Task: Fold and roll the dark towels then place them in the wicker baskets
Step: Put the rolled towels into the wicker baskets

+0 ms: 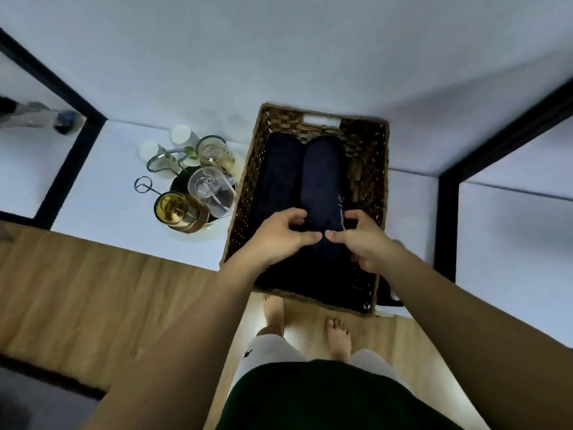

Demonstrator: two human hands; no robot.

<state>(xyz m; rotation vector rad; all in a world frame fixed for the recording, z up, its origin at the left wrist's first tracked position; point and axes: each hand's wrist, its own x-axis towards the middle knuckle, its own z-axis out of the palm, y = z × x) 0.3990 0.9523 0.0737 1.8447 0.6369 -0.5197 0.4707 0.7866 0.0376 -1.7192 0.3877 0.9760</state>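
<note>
Wicker, brown and tightly woven, forms the rectangular basket [248, 187] at frame centre. It stands on a white surface [124, 237] with its near end at the surface's front edge. A cut-out handle [321, 121] shows in its far wall.

Two rolled navy towels lie lengthwise inside it, side by side and touching. The left towel roll [276, 175] rests against the basket's left wall. The right towel roll [322, 178] lies just right of centre, with a gap between it and the right wall. A pale line of stitching or a tag [339, 206] shows on its near right flank.

Both hands are on the near end of the right towel roll. The left hand [279, 234] has its fingers [294, 217] curled over the top of the roll and its thumb laid across the end. The right hand [364, 240] has its fingers [353, 216] curled and pinches the cloth between thumb and forefinger. The two thumb tips almost meet.

Left of the basket, well apart from it, a round tray [186, 228] carries a cluster of glass jars [210, 193]. Black frame bars [446, 218] cross the surface at the left and right of the frame. At lower centre, bare feet [338, 336] stand on a wooden floor [77, 290].
</note>
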